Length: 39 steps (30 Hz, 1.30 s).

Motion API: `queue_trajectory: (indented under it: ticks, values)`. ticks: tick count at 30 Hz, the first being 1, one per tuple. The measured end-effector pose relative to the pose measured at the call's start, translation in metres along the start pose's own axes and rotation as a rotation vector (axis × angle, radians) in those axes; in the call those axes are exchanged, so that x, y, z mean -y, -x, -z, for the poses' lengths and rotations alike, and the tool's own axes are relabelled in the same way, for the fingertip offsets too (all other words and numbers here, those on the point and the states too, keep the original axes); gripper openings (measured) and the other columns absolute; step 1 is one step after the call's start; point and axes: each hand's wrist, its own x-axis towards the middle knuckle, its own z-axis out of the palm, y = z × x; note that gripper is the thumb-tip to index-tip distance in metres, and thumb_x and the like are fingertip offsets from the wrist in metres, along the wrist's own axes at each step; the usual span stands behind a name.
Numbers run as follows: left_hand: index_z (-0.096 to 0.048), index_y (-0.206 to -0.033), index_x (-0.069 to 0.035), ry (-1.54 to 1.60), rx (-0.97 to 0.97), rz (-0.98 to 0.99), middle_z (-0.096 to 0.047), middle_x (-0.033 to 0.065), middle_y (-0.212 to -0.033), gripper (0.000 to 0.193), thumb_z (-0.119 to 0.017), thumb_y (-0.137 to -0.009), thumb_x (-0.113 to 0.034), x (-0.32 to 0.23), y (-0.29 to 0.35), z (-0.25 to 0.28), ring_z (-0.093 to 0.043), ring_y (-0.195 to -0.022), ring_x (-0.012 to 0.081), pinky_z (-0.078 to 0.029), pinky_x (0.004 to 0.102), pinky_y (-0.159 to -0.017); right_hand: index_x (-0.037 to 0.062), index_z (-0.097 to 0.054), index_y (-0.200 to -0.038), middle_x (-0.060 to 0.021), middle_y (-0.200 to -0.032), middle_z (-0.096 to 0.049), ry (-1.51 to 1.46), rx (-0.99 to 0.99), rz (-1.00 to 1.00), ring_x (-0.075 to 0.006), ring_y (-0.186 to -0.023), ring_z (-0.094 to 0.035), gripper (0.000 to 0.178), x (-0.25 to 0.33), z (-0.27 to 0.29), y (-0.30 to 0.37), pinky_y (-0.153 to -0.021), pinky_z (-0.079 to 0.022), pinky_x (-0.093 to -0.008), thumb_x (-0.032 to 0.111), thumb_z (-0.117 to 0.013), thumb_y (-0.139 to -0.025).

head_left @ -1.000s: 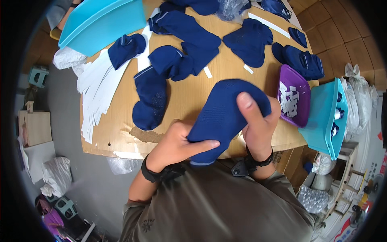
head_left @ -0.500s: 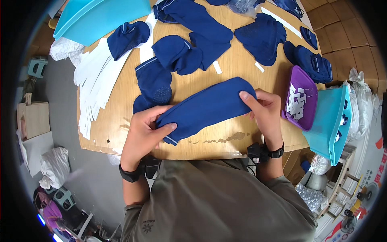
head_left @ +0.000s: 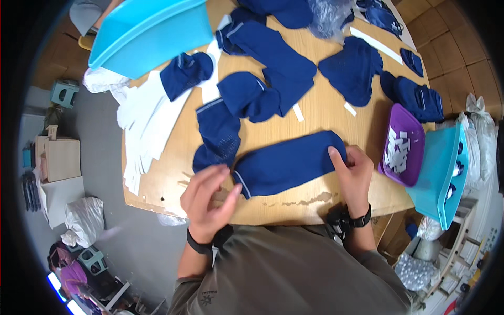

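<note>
A long navy blue sock (head_left: 290, 164) lies flat on the table in front of me, its pale-striped cuff to the left and its rounded end to the right. My right hand (head_left: 353, 170) pinches that rounded end, thumb on top and the other fingers partly hidden at its edge. Beside the cuff, my left hand (head_left: 210, 198) is off the cloth, fingers and thumb apart and slightly blurred. Just beyond the left fingers lies another navy sock (head_left: 219, 131) with a dotted patch.
Several more navy pieces (head_left: 349, 71) are spread across the far side of the wooden table (head_left: 294, 207). White paper strips (head_left: 144, 118) fan out at left near a turquoise bin (head_left: 157, 42). At right stand a purple basket (head_left: 415, 157) of white slips and another turquoise bin (head_left: 433, 184).
My left hand has let go of the sock's cuff end and opened. The sock has come down flat onto the table, my right hand still at its rounded end. The whole view has shifted slightly.
</note>
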Motion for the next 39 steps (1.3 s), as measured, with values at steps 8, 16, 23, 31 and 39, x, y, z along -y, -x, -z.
queue_trajectory:
  ticks: [8, 16, 23, 31, 39]
  values:
    - [-0.073, -0.100, -0.004, -0.163, 0.450, -0.265, -0.068, 0.0052, -0.107, 0.029, -0.071, -0.071, -0.003, -0.008, -0.017, -0.007, -0.061, -0.095, 0.0284, -0.053, 0.0377, -0.079, 0.0024, -0.043, -0.133, -0.0007, -0.093, -0.052, -0.382, -0.282, 0.016, -0.0040, -0.065, -0.047, 0.047, -0.013, -0.005, 0.010, -0.056, -0.037, -0.0191, 0.003, -0.065, -0.091]
    - [-0.066, -0.126, -0.010, -0.325, 0.511, -0.168, -0.049, 0.0180, -0.132, 0.065, -0.076, -0.072, -0.044, -0.011, 0.001, 0.033, -0.025, -0.136, 0.0540, -0.016, 0.0630, -0.114, 0.0040, -0.062, -0.115, -0.0021, -0.096, -0.058, -0.276, 0.133, 0.117, -0.0044, -0.067, -0.049, 0.035, -0.012, 0.015, 0.036, -0.057, -0.038, -0.0197, -0.008, -0.056, -0.083]
    - [-0.057, -0.136, -0.006, -0.176, 0.689, -0.135, -0.040, 0.0207, -0.151, 0.071, -0.073, -0.077, -0.042, 0.006, 0.010, 0.033, -0.019, -0.146, 0.0483, -0.011, 0.0615, -0.116, 0.0000, -0.062, -0.114, -0.0072, -0.106, -0.058, -0.415, 0.066, 0.303, -0.0078, -0.070, -0.056, 0.039, 0.043, 0.044, -0.003, -0.062, -0.045, -0.0207, -0.013, -0.053, -0.079]
    - [-0.068, -0.119, 0.000, -0.033, 0.516, -0.060, -0.052, 0.0198, -0.137, 0.047, -0.072, -0.075, -0.016, 0.014, 0.001, 0.033, -0.030, -0.143, 0.0465, -0.022, 0.0557, -0.115, 0.0010, -0.063, -0.117, -0.0078, -0.104, -0.066, -0.579, -0.054, 0.331, -0.0087, -0.070, -0.061, 0.030, 0.079, 0.034, -0.149, -0.056, -0.047, -0.0212, 0.003, -0.058, -0.088]
    - [-0.073, -0.113, -0.004, 0.044, 0.468, -0.001, -0.058, 0.0155, -0.133, 0.037, -0.073, -0.077, -0.011, 0.020, -0.002, 0.034, -0.029, -0.144, 0.0440, -0.025, 0.0521, -0.116, 0.0090, -0.014, -0.153, -0.0181, -0.129, -0.056, -0.617, 0.144, -0.110, -0.0310, -0.094, -0.071, 0.065, 0.042, -0.083, -0.284, -0.061, -0.059, -0.0399, 0.014, -0.047, -0.098]
